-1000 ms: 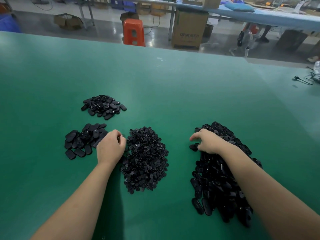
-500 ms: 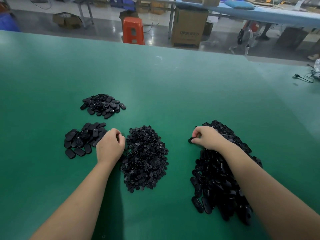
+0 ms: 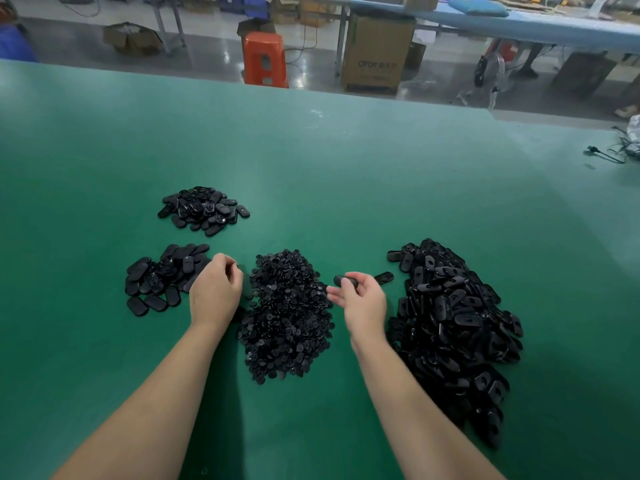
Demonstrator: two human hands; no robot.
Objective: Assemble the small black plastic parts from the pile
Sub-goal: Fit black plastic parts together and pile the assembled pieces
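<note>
Pinching 1 oval black shell [image 3: 346, 281] in right hand [image 3: 363, 303], just above gap between small-parts pile [image 3: 287, 317] and large shell pile [image 3: 450, 323]. Left hand [image 3: 215, 292] curled at small-parts pile's left edge; contents hidden, cannot tell. Risk: shell slipping from light fingertip pinch, dropping into wrong pile. Long axis roughly left-right, free end pointing left.

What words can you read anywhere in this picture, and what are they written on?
"OTOR", then a few characters too blurred to read: on the front of the big cardboard box on the floor past the green table.
Nothing readable on the black parts, the orange stool or the other boxes; any print there is too small.
</note>
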